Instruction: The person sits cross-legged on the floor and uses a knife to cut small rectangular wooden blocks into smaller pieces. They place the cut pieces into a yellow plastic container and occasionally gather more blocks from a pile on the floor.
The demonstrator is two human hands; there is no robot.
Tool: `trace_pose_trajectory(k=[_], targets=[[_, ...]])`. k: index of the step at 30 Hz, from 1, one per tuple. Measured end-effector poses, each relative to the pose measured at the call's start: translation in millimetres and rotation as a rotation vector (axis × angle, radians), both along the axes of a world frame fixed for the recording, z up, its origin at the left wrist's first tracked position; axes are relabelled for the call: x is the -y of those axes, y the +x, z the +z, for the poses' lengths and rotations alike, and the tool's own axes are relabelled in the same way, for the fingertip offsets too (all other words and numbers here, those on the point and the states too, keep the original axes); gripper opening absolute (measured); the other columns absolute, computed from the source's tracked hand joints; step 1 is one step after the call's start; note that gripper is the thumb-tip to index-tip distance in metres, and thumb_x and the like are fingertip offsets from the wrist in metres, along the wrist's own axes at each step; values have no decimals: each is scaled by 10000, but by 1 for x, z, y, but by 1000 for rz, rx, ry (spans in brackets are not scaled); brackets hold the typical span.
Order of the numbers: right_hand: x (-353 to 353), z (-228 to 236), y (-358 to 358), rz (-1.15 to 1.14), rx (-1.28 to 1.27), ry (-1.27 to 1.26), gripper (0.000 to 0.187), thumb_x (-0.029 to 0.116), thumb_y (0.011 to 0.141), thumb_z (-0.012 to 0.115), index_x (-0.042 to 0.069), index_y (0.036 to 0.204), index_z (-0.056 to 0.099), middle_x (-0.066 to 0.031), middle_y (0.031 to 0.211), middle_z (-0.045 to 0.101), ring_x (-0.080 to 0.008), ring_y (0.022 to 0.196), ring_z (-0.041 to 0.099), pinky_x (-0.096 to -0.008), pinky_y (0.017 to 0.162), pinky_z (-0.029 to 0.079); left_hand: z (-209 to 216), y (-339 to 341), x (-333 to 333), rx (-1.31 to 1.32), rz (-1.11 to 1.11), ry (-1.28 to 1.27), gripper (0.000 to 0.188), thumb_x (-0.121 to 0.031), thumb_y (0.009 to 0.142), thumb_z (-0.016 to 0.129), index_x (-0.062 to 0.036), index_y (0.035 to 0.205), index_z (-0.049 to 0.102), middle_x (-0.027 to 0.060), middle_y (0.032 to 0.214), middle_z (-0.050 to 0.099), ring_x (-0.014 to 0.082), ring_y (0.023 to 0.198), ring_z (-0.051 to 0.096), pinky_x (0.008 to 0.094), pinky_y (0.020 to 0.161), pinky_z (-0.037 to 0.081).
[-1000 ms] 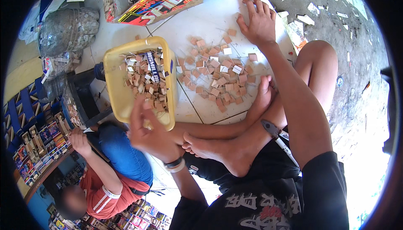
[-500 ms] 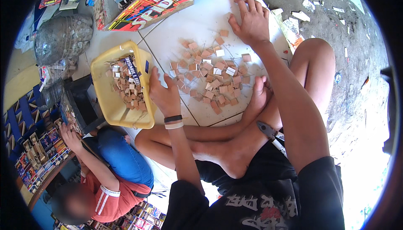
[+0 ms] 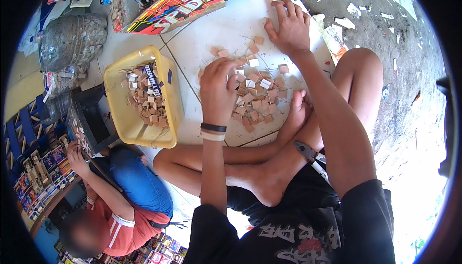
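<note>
A loose pile of small brown square pieces (image 3: 257, 104), with a few white faces and thin pin-like stems among them, is spread over the white tiles in front of me. My left hand (image 3: 219, 90), wearing a black and a white wristband, hangs over the pile's left side. Its fingers curve and the thumb stands apart, with nothing visible between them. Beyond the pile, my right hand (image 3: 291, 27) has its fingers spread near the tile edge and holds nothing. More such pieces lie inside the yellow plastic tub (image 3: 177, 105) on the left.
Pliers (image 3: 308, 153) rest by my crossed legs. A colourful printed box (image 3: 192, 6) stands at the far side, with a bulging clear plastic bag (image 3: 72, 42) at far left. Another person in a red shirt (image 3: 134, 225) sits at lower left. Paper scraps (image 3: 345, 22) litter the grey floor.
My left hand has moved right, from beside the yellow tub to over the pile, and its fingers are more curved. My right hand has barely shifted.
</note>
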State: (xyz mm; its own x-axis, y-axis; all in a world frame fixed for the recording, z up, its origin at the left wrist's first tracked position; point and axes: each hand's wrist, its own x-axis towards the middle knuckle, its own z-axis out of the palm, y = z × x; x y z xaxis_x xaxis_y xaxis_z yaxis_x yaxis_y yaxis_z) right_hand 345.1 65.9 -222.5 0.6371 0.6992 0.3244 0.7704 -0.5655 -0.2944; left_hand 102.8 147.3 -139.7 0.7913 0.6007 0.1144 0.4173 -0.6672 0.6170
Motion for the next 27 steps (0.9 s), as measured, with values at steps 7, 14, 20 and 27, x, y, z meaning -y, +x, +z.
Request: trace_pose_trajectory(k=[7,14,20,27], targets=[[-2,0,0,-12,13,-10,528,403,961,643,169,1430,586,-81,1508,543,-295,1366,515,-524,1120,381,4,-1,-5,-184,-142,-55,302,47,820,756,-62,1098,713,127,1015,683,363,962,646,455,881,516],[1,-1,1,6,4,26,508,381,950,672,162,1404,604,-63,1501,537,-289,1359,523,-522,1119,389,19,-38,-3,-134,-21,-182,329,101,846,694,-91,1110,657,121,998,672,367,981,625,462,856,503],[0,0,0,-8,12,10,517,386,950,671,163,1411,602,-59,1504,536,-288,1364,520,-529,1123,387,23,-39,-13,-267,63,-168,137,44,957,584,-33,1068,566,177,1017,663,372,939,644,467,823,505],[0,0,0,3,1,34,530,384,944,666,165,1422,596,-56,1502,538,-286,1366,517,-528,1126,380,-5,-28,0,-393,-138,65,199,-40,904,710,-48,1053,579,174,982,629,398,930,586,493,832,478]])
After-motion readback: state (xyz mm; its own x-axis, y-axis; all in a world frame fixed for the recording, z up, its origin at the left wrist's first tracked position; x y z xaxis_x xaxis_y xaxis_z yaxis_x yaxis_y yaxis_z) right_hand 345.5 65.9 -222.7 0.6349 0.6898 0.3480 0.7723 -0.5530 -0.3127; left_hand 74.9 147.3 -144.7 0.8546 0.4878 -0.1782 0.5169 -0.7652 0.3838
